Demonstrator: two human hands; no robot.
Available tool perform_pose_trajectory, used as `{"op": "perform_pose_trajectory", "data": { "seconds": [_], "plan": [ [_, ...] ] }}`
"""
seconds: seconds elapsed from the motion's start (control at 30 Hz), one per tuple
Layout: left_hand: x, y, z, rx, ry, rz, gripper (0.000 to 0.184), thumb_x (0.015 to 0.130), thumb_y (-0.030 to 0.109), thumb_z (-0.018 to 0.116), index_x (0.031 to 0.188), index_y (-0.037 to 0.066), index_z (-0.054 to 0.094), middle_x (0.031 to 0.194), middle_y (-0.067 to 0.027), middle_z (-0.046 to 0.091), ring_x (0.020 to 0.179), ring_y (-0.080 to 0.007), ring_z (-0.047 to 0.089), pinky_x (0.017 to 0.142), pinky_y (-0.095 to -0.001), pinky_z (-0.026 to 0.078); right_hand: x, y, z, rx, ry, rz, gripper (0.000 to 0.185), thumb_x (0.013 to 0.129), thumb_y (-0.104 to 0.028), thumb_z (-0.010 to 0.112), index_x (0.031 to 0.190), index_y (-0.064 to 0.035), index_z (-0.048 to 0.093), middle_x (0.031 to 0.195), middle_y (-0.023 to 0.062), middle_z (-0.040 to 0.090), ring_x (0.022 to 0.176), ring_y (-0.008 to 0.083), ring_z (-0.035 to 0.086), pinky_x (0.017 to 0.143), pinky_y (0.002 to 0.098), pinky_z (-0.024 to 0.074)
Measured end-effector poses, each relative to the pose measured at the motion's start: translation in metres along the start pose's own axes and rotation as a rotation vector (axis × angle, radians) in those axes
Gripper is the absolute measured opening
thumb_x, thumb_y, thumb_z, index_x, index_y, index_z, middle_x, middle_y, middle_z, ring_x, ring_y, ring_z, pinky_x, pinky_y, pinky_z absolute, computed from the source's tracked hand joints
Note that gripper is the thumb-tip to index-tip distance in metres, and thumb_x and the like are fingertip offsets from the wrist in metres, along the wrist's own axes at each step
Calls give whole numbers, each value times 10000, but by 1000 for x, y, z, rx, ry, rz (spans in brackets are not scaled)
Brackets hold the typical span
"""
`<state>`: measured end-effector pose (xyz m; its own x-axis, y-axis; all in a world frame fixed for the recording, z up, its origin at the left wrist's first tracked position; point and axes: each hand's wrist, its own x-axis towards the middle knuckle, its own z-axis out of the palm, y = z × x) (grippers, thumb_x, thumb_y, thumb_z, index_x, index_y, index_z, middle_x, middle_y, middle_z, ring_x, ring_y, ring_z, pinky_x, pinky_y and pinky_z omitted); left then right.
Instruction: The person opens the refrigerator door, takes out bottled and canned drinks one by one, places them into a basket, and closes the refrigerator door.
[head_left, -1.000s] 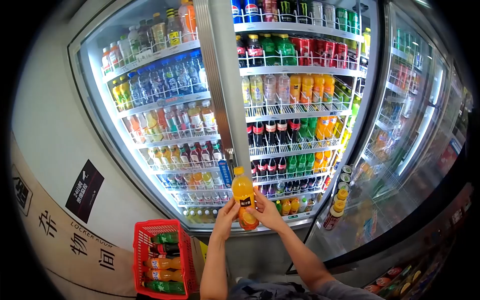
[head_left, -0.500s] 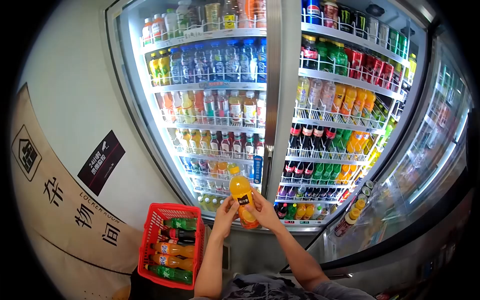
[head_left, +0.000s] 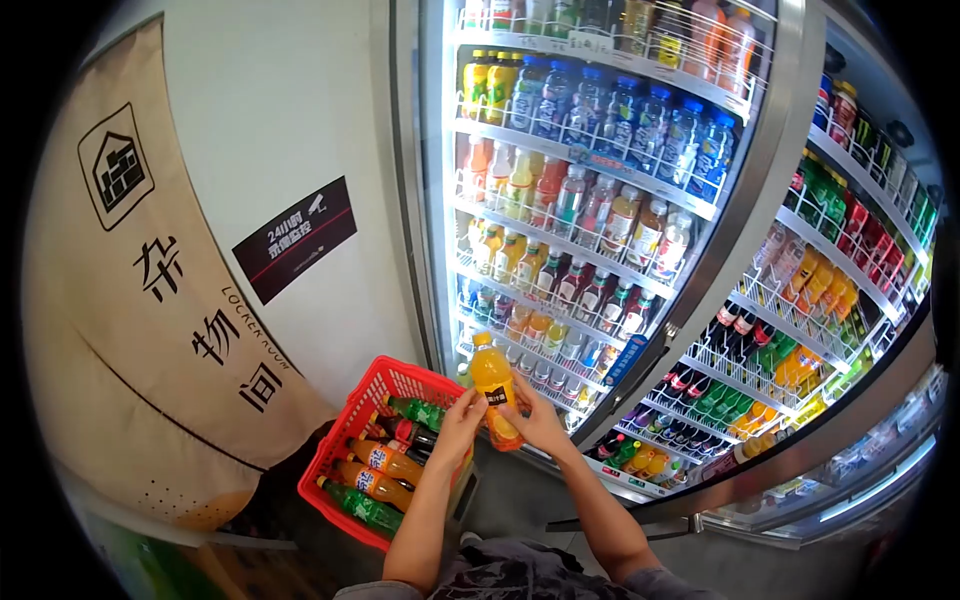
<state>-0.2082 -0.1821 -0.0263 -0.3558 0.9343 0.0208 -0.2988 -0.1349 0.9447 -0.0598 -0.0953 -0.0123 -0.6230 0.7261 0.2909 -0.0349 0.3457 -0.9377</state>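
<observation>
Held the orange juice bottle [head_left: 492, 370] near the red shopping basket [head_left: 338, 518] in a closed grip between left hand [head_left: 461, 418] and right hand [head_left: 539, 420], best with light, even pressure.

Open air is separating the red basket [head_left: 345, 450] from the fridge front [head_left: 560, 455] at floor level; white wire rails [head_left: 600, 163] are fencing the shelf edges.

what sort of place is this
Probably a shop's cold drinks corner: a lit fridge with shelves of bottles, a red basket with more bottles in it, and a curtain reading "locker room".
</observation>
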Motion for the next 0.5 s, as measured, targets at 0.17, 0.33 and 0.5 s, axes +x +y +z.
{"op": "perform_pose_trajectory", "data": {
  "seconds": [0.17,0.33,0.5],
  "plan": [
    [-14,-14,-59,40,167,-78,447,1006,287,558,1379,45,508,1208,-18,574,1059,-96,567,874,-260,496,20,6,49,-20,-167,36,701,931,-176,663,1513,-43,296,1129,81,652,925,108,585,850,266,478],
    [-27,-18,-102,87,371,-65,467,1003,294,564,1392,45,503,1202,-9,527,1038,-95,574,873,-260,510,47,20,93,118,-373,79,678,936,-186,657,1510,-65,318,1250,98,588,999,123,588,861,270,486],
    [-32,-30,-125,82,565,-88,477,993,297,581,1395,53,496,1109,7,537,990,-81,581,819,-238,515,73,59,124,-58,-505,72,695,895,-267,712,1491,-134,380,1223,154,558,1052,252,608,878,340,525]
  ]
}}
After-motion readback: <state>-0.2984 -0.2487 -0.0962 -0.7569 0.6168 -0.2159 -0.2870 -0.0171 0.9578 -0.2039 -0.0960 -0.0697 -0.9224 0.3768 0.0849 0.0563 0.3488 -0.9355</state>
